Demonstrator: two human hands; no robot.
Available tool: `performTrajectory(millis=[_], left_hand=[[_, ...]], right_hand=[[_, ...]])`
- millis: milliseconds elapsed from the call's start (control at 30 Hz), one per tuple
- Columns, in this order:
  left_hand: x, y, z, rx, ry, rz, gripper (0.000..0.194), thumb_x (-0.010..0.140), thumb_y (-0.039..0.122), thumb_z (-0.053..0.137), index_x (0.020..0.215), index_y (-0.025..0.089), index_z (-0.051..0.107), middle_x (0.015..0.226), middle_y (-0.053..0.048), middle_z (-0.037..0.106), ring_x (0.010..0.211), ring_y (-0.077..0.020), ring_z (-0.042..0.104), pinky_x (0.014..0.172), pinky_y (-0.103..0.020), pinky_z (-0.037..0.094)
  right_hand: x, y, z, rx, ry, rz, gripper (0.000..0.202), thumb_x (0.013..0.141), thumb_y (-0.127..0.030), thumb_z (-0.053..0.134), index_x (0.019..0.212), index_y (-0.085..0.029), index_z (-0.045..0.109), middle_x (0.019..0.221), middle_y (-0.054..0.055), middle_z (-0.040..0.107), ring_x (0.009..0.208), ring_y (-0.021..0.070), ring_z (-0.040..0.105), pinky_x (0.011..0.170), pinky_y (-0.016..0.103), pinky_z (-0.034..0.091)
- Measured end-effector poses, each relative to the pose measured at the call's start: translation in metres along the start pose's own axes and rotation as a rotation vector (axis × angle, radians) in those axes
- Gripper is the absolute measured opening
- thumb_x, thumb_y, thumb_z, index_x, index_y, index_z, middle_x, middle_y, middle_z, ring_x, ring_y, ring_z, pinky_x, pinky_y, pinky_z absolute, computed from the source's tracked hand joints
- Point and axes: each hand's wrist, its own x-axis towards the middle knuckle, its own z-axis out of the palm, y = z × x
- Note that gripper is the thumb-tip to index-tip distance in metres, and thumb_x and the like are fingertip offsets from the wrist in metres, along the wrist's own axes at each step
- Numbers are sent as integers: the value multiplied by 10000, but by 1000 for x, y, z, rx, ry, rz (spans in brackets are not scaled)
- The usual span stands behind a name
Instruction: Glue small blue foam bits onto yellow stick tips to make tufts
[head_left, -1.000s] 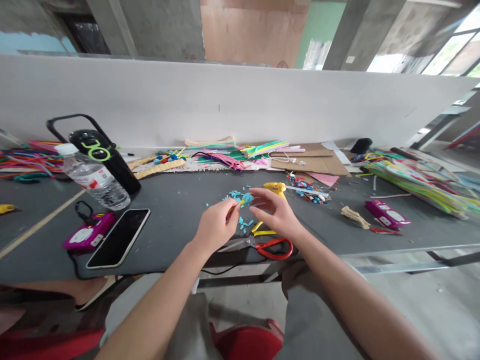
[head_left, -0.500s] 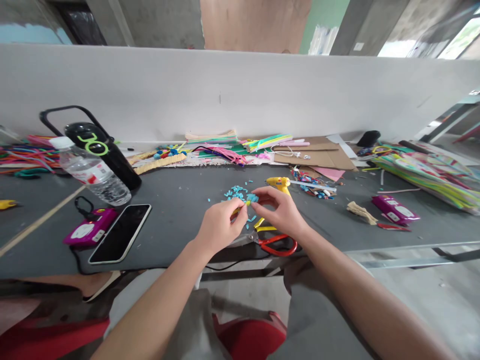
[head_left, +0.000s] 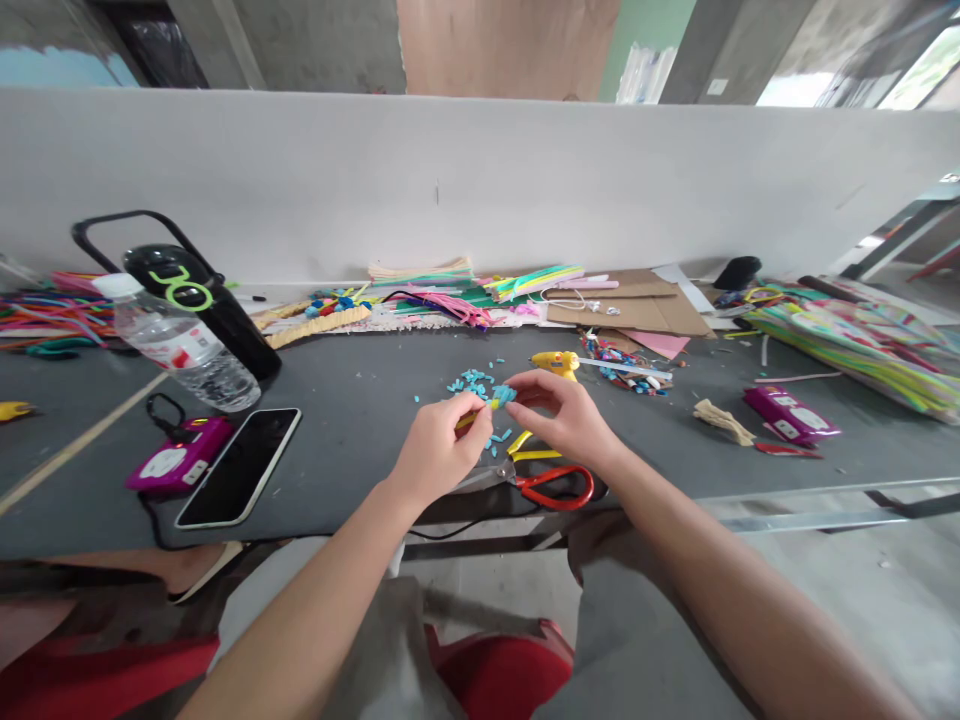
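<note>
a second ago the right hand [head_left: 566, 418] is spread wide and apart from the small blue cluster [head_left: 502, 395]; now its thumb and fingertips close in on the cluster's right edge. so both hands are on the same little piece, which reads as the shift from merely holding it to working it. the left hand [head_left: 442, 440] has its grip pinched on the yellow stem [head_left: 468, 420], as before, and the right grip takes the blue end between its fingertips, though how firmly cannot be told. the piece is held just above the tabletop [head_left: 352, 420], in front of the person.

loose blue bits [head_left: 472, 380] lie scattered behind and below the hands. the red-handled scissors [head_left: 508, 471] lie at the near edge, their blades partly hidden by the left hand, and a yellow glue gun [head_left: 556, 362] sits just behind the right hand; these crowd the space most. a phone [head_left: 240, 468] and a water bottle [head_left: 187, 355] are off to the left, well clear of the hands.
</note>
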Motion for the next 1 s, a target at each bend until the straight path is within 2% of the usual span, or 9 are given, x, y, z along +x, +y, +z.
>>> performTrajectory(millis=[167,300,467,567,667,767,867,933,1000], left_hand=[[1,2,0,-117,-43,-72,288,951,373,512,753,175,580,606,44,453,574,-96,392,545,-233,291],[4,0,-1,-184,-53,-164,299,933,388,529,757,168,631,600,39,435,573,-101,369,529,-244,260],[6,-2,-3,-237,-59,-232,317,917,400,538,733,165,644,579,39,387,564,-102,350,527,-252,241],[6,-2,-3,-270,-53,-261,315,906,405,548,720,166,635,576,38,384,559,-101,347,525,-253,241],[8,-5,-3,-308,-36,-292,329,899,431,557,720,166,635,571,37,387,545,-103,342,518,-256,242],[10,-11,-3,-320,-31,-306,378,911,494,541,761,166,656,562,36,395,527,-108,353,506,-255,248],[12,-17,-5,-297,-46,-290,437,937,553,493,818,169,661,529,39,409,498,-115,376,500,-252,273],[14,-20,-6,-267,-55,-275,480,953,579,452,775,173,637,515,26,456,497,-126,429,511,-253,312],[15,-24,-8,-248,-81,-246,543,963,595,418,644,182,569,519,-3,502,561,-148,522,561,-254,375]], right_hand=[[1,-1,2,-2,-10,63,268,836,-366,723,1024,-180,682,922,51,723,831,185,684,785,325,572],[3,-6,-2,60,-41,148,284,852,-418,691,1014,-184,700,919,42,720,838,188,674,780,322,555],[4,-14,-6,120,5,219,289,861,-418,649,1034,-200,726,968,41,725,832,186,672,821,342,558],[5,-14,-5,142,40,204,258,841,-408,658,982,-199,709,929,35,709,817,179,659,793,328,552],[7,-9,-3,131,111,160,197,868,-387,596,807,-203,633,750,3,628,691,147,596,676,293,510],[8,-4,-3,85,127,156,341,915,-396,520,630,-223,451,576,-34,451,539,115,458,531,269,411],[6,-1,-12,-66,13,172,460,949,-485,496,582,-221,411,502,-43,401,477,102,386,478,268,337],[3,1,-24,-198,-172,186,458,939,-525,522,609,-208,512,507,-29,489,490,108,431,501,269,357],[1,5,-41,-303,-352,227,432,891,-554,587,647,-198,589,573,-6,595,538,125,508,529,272,389]])
